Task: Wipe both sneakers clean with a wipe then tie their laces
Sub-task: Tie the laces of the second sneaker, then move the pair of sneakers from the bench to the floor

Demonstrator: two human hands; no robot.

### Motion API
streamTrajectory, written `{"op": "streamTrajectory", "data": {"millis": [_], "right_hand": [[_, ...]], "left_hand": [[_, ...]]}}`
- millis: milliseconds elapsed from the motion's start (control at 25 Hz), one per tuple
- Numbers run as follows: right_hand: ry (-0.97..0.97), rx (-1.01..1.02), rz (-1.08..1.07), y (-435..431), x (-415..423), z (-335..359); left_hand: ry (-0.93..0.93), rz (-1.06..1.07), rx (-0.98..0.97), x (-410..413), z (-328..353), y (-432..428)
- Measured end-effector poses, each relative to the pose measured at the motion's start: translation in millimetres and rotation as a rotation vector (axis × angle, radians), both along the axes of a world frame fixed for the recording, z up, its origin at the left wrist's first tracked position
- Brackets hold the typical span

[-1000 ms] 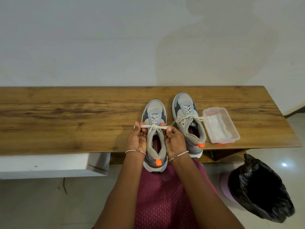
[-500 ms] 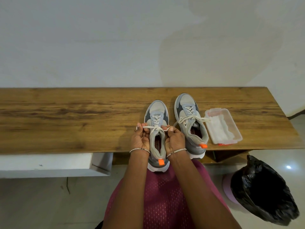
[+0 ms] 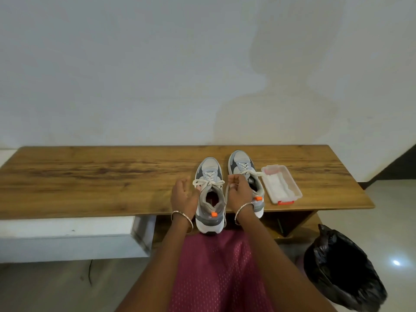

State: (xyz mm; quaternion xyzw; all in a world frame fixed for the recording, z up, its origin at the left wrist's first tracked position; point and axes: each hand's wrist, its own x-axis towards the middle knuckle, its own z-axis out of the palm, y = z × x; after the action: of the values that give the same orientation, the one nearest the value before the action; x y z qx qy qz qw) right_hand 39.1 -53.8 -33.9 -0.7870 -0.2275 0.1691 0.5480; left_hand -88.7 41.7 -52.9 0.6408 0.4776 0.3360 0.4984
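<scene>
Clearly the nearer sneaker [image 3: 210, 194] overhangs the tabletop [image 3: 90, 188] edge; right hand [image 3: 239, 193] pinches its lace [image 3: 226, 198], left hand [image 3: 183, 195] slack-fingered beside it; a hard tug could undo the bow [image 3: 208, 183] or drag it off.

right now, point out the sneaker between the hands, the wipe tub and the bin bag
sneaker between the hands [image 3: 209, 168], head view, grey toe cap
wipe tub [image 3: 288, 198], head view, near wall
bin bag [image 3: 342, 273], head view, black plastic
</scene>
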Motion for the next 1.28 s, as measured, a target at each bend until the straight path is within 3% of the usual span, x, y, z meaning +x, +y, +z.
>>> {"op": "streamTrajectory", "data": {"millis": [80,200,320,440,1000,1280], "right_hand": [[-0.228,-0.031,-0.028,-27,-7,9],[-0.472,-0.257,-0.125,-62,-12,12],[-0.496,-0.454,-0.078,-87,-9,6],[-0.532,-0.640,0.066,-90,1,-1],[-0.506,-0.580,0.110,-26,64,-36],[-0.295,-0.708,0.169,-9,64,-2]], "left_hand": [[0.078,-0.180,0.222,-16,15,-22],[0.318,-0.434,0.359,-21,28,-45],[0.748,-0.587,0.549,-15,29,-60],[0.936,-0.632,0.639,-3,15,-61],[0.746,-0.663,0.590,73,-21,8],[0.938,-0.746,0.423,77,14,10]]}}
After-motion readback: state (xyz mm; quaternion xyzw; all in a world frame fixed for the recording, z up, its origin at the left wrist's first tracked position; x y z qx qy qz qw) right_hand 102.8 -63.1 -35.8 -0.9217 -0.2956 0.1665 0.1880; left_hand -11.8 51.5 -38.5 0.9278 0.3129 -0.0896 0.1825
